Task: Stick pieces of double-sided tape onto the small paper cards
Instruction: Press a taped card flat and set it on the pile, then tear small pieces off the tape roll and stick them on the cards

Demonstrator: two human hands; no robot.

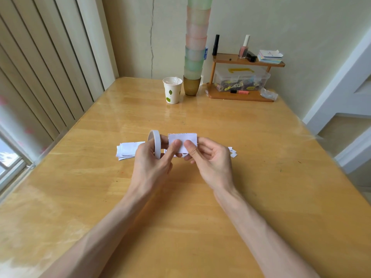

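Above the middle of the wooden table (200, 197), both hands hold a small white paper card (189, 139). My left hand (152, 161) has a white roll of double-sided tape (156, 143) ringed over its fingers, and its thumb presses the card's left part. My right hand (208, 159) pinches the card's right part with its thumb on the front. A stack of white cards (128, 150) lies on the table left of the hands. More white pieces (232, 152) lie to the right, partly hidden behind my right hand.
At the far edge stand a paper cup (172, 90), a tall stack of coloured cups (195, 47) and a wooden shelf (241, 77) with a clear box, bottles and coloured paper. Vertical blinds (40, 67) run along the left side.
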